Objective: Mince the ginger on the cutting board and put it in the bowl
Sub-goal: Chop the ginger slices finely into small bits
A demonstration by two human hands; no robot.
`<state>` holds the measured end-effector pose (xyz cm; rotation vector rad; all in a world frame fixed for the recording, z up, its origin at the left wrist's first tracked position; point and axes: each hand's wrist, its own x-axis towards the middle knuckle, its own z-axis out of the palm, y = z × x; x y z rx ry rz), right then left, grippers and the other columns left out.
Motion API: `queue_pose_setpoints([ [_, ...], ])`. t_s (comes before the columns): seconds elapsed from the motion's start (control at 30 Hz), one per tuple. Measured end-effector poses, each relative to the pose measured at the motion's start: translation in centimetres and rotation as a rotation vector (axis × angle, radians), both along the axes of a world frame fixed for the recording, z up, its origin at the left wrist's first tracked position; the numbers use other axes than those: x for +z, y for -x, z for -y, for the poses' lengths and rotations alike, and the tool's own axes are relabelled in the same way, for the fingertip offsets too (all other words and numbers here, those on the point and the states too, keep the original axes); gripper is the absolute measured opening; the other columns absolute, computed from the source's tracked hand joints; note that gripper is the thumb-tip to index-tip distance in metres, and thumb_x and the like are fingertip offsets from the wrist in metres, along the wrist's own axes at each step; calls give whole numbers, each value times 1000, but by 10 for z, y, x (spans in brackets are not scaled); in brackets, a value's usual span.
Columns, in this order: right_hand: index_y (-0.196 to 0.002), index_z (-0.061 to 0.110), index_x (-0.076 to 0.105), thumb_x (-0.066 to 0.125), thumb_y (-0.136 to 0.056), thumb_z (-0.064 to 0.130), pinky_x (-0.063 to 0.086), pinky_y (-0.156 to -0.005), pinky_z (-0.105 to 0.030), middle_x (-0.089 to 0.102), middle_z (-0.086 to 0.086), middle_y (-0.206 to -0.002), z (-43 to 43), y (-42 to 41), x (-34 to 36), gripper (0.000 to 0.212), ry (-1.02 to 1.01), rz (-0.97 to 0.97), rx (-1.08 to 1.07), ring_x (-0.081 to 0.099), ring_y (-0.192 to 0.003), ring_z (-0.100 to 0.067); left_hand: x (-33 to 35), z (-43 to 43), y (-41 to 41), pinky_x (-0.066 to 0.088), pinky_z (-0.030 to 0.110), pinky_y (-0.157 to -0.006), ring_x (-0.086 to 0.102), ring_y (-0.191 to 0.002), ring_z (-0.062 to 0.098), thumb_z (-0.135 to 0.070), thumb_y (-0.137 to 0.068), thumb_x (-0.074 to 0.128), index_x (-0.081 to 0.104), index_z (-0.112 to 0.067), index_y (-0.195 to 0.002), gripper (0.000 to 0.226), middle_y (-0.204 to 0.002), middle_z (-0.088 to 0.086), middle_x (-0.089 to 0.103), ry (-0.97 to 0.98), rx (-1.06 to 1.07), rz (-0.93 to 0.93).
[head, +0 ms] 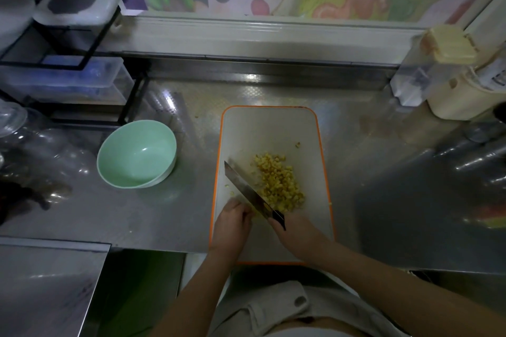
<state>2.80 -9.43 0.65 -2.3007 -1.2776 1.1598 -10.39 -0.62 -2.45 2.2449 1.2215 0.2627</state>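
The ginger (276,180) is seen as a loose heap of small yellow cubes with some browner bits mixed in. It is spread over the middle and near half of the cutting board (268,128). A few stray bits (297,144) are scattered just beyond the heap on the far right. The white board is edged in orange and is laid lengthwise on the steel counter (383,172), with its near end at the counter's edge.

At the far left a black wire rack (90,44) is stacked with a lidded plastic tub (76,5) above and a clear box (68,82) below. Glass jars (41,145) are set nearer, also at the left. A pale green bowl (153,142) is placed on the counter left of the board, near it but apart from it. At the far right corner a cream-coloured jug (451,96) is stood against the wall. The path between board and bowl is crossed only by bare counter.

The left hand (232,219) is held at the board's near left. Its fingers (241,209) are curled under, close beside the flat of the knife (243,186). Whether the blade or any ginger is touched by them cannot be told. The blade is angled from far left to near right along the left edge of the heap. The dark handle (279,217) is gripped by the right hand (295,232), with the fingers wrapped tightly round it.
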Motion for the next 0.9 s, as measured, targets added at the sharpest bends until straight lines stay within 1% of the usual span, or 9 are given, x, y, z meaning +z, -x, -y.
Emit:
queue_pose_setpoints([
  [0.1, -93, 9, 53, 40, -99, 36, 34, -63, -24, 58, -7, -83, 1, 5, -3, 30, 19, 2, -7, 57, -80, -25, -2, 0, 0, 30, 17, -66, 59, -87, 23, -3, -82, 59, 71, -8, -87, 14, -95, 8, 63, -10, -4, -3],
  [0.17, -98, 7, 54, 40, -99, 36, 34, -66, -24, 61, -14, -96, 2, 7, -7, 32, 11, 20, -9, 59, -89, -27, -4, 0, 1, 31, 18, -66, 59, -86, 24, -3, -81, 60, 71, -7, -85, 12, -93, 8, 63, -17, -4, -3],
  [0.27, -84, 14, 47, 41, -99, 35, 32, -63, -23, 54, -5, -82, 1, 2, -7, 26, -26, 12, 3, 53, -73, -18, -5, 0, 2, 31, 17, -68, 58, -88, 22, -5, -82, 60, 71, -8, -87, 13, -95, 6, 63, -29, -7, -8],
  [0.37, -70, 20, 43, 42, -98, 36, 28, -51, -25, 43, 7, -63, -1, -7, -11, 33, -33, -15, 3, 41, -54, -5, -5, 2, 2, 28, 14, -67, 57, -89, 20, -8, -84, 59, 70, -10, -89, 12, -95, 5, 62, -28, -1, -6],
  [0.5, -80, 16, 51, 42, -98, 35, 30, -49, -24, 46, 6, -64, -3, -16, -13, 28, -58, -11, 59, 45, -57, -12, -3, 2, 4, 28, 14, -70, 56, -93, 19, -12, -86, 57, 69, -11, -93, 13, -100, 4, 62, -26, -25, -14],
  [0.57, -82, 17, 49, 41, -99, 33, 29, -48, -18, 45, 8, -65, -4, -19, -9, 25, -76, 0, 75, 44, -58, -10, -3, 1, 5, 31, 17, -71, 57, -92, 20, -10, -84, 58, 69, -11, -93, 14, -100, 4, 63, -22, -38, -10],
  [0.73, -65, 27, 38, 42, -99, 33, 34, -47, -15, 38, 11, -60, -2, -27, -1, 34, -103, 41, 47, 36, -51, 0, -4, -2, 6, 38, 20, -76, 59, -93, 20, -15, -88, 57, 70, -12, -99, 17, -103, 5, 64, 49, -12, 27],
  [0.83, -65, 29, 38, 44, -99, 32, 37, -50, -14, 39, 12, -59, -1, -24, 5, 34, -145, 28, 26, 38, -51, 0, -4, -1, 5, 42, 24, -89, 57, -104, 19, -19, -89, 57, 66, -13, -111, 24, -115, 4, 62, 68, 24, 55],
  [0.9, -65, 28, 39, 45, -98, 32, 36, -49, -15, 40, 11, -59, 1, -22, 6, 34, -173, 18, 3, 40, -51, -1, -4, 1, 7, 42, 27, -92, 56, -107, 21, -15, -87, 59, 64, -12, -111, 25, -117, 6, 61, 75, 47, 54],
])
